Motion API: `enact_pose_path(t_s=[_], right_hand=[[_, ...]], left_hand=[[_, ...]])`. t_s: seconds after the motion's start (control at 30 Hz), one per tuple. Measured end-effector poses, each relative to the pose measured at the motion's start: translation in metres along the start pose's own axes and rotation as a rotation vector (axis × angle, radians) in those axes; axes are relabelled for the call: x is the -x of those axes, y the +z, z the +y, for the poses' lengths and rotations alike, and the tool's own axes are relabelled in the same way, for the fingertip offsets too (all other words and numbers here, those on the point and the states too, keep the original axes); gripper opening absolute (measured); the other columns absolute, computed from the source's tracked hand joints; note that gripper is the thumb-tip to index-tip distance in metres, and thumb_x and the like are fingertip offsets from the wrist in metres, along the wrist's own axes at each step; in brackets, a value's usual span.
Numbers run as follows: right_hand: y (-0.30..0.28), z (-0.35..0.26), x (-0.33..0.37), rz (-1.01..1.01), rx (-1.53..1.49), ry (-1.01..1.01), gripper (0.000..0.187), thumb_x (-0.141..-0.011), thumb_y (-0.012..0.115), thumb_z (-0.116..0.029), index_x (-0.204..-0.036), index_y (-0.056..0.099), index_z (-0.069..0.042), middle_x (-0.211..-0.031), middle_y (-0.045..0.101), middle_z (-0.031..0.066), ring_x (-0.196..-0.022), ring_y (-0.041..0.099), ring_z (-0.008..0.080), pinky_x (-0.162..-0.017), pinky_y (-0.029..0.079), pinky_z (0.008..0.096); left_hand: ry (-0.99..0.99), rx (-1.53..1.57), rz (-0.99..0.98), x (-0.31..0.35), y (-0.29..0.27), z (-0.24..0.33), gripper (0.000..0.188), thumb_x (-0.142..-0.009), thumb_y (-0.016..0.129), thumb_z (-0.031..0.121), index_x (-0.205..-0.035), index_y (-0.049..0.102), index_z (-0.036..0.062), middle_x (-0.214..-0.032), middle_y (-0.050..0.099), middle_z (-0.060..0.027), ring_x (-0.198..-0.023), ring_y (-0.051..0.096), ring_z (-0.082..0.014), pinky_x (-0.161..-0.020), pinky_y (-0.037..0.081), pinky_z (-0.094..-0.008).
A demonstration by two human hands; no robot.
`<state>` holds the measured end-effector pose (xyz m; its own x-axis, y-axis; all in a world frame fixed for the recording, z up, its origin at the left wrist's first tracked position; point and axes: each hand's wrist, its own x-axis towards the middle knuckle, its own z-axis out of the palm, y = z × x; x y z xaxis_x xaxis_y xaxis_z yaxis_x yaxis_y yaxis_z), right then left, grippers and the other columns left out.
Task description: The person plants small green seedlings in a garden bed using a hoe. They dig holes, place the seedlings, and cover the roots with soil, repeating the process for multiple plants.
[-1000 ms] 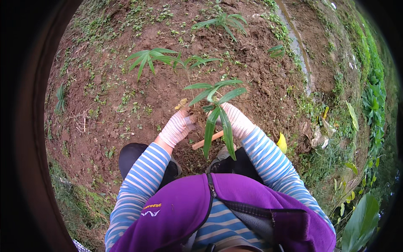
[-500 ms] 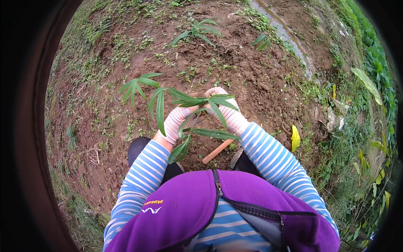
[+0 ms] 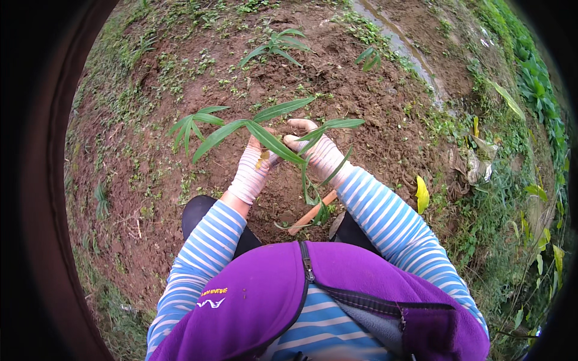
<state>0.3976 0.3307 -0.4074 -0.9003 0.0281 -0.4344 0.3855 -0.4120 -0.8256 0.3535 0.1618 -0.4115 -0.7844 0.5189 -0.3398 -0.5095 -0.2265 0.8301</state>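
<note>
Both my hands are in pale striped gloves, low over brown soil around a leafy green plant [image 3: 272,141]. Its long narrow leaves spread above the gloves, and its stem is hidden. My left hand [image 3: 253,165] is at the plant's left side, its fingers mostly covered by a leaf and a small yellowish piece. On the right side, my right hand [image 3: 320,155] is cupped, thumb and forefinger apart and pointing toward the plant. Thin leaves hang past its wrist. A wooden handle [image 3: 310,214] lies on the ground between my knees, partly behind drooping leaves.
Another leafy plant [image 3: 194,125] stands just left of my hands. Farther off grow two more plants, one ahead [image 3: 277,47] and a small one [image 3: 368,58] to its right. A watery ditch [image 3: 402,45] runs at the far right. A yellow leaf [image 3: 422,195] is right of my arm.
My hands were close together and are now a little apart. The plant's leaves have swung and turned; a broad pair now spreads over my left hand, and thinner leaves hang by the right.
</note>
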Motion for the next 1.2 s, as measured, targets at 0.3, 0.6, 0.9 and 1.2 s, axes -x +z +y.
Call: enact_pose_path(t_s=[0.3,0.6,0.9,1.2], right_hand=[[-0.001,0.011,0.002,0.03,-0.193,0.025,0.044,-0.085,0.062,0.001,-0.127,0.053,-0.004,-0.101,0.063,0.0062,-0.077,0.062,0.0143,-0.066,0.054,0.0279],[-0.004,-0.016,-0.004,-0.018,0.815,-0.049,0.049,-0.08,0.062,-0.001,-0.128,0.056,-0.007,-0.097,0.062,0.0062,-0.078,0.061,0.0159,-0.067,0.052,0.0286],[0.006,-0.012,-0.001,-0.073,0.432,-0.227,0.049,-0.08,0.079,-0.02,-0.124,0.062,-0.005,-0.116,0.064,0.0119,-0.106,0.061,0.0169,-0.087,0.052,0.0336],[0.01,-0.026,0.004,-0.082,0.684,-0.121,0.03,-0.087,0.075,-0.019,-0.11,0.066,-0.003,-0.089,0.067,0.0032,-0.076,0.061,0.0093,-0.068,0.052,0.0264]], left_hand=[[0.165,0.255,0.095,0.006,-0.002,-0.029,0.045,-0.084,0.069,-0.007,-0.12,0.05,0.0112,-0.113,0.058,-0.0047,-0.104,0.059,-0.0169,-0.092,0.052,-0.0332],[-0.04,0.574,0.222,0.019,-0.016,-0.011,0.034,-0.093,0.062,0.003,-0.125,0.052,0.0119,-0.12,0.063,-0.0077,-0.107,0.062,-0.0219,-0.082,0.059,-0.038],[-0.062,0.483,0.069,0.022,-0.027,-0.01,0.032,-0.094,0.062,0.007,-0.125,0.054,0.0116,-0.116,0.062,-0.0063,-0.102,0.062,-0.0219,-0.081,0.059,-0.0399],[-0.199,0.773,-0.112,0.024,-0.036,-0.02,0.031,-0.094,0.066,0.026,-0.119,0.059,0.0089,-0.113,0.065,-0.0068,-0.094,0.063,-0.0221,-0.077,0.057,-0.0337]])
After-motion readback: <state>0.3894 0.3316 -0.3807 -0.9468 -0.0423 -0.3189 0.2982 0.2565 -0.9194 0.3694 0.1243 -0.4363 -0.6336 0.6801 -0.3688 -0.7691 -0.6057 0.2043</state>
